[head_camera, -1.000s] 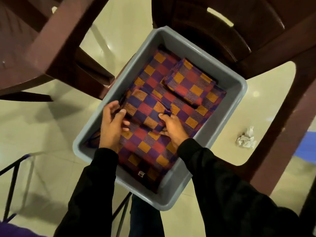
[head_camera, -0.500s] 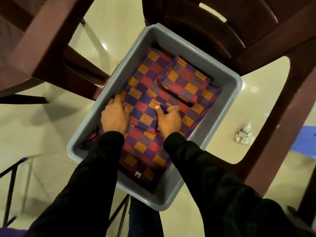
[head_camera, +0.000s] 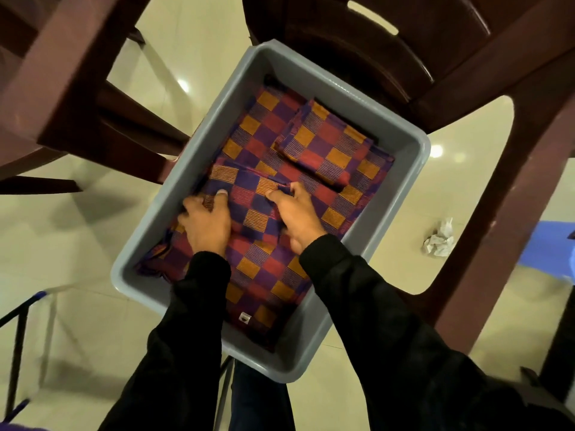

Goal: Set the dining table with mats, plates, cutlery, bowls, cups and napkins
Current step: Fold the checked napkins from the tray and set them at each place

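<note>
1. Far left: dark maroon chair [head_camera: 62,88] over cream tiled floor [head_camera: 62,237]; black metal frame [head_camera: 18,331] at bottom left corner.
2. Left of centre: left hand [head_camera: 207,223] inside grey tub [head_camera: 401,188], thumb [head_camera: 221,197] on top of a folded checked cloth [head_camera: 249,206], remaining fingers curled down over its left edge, pinching that edge.
3. Centre: folded checked cloth, purple, red and orange, atop a larger stack of checked cloths [head_camera: 264,275] lining the tub; likely the mats or napkins named in the task, which of the two unclear.
4. Right of centre: right hand [head_camera: 295,216] gripping the same cloth's right edge, fingertips [head_camera: 273,192] bunching the fabric into a small ridge.
5. Farther back in the tub: second folded cloth [head_camera: 323,147], separate, untouched.
6. Judged step: lifting the top folded cloth out, table setting barely begun.
7. Advice: lift both edges together, level, to keep folds intact; take only the top layer, leaving the sheet beneath flat; raise clear of the tub wall before turning away.
8. Risk, as judged: uneven pull unfolding the cloth or dragging the lower one along.
9. Right: second maroon chair [head_camera: 466,73]; crumpled white paper [head_camera: 438,241] on the floor; blue object [head_camera: 550,250] at the edge.
</note>
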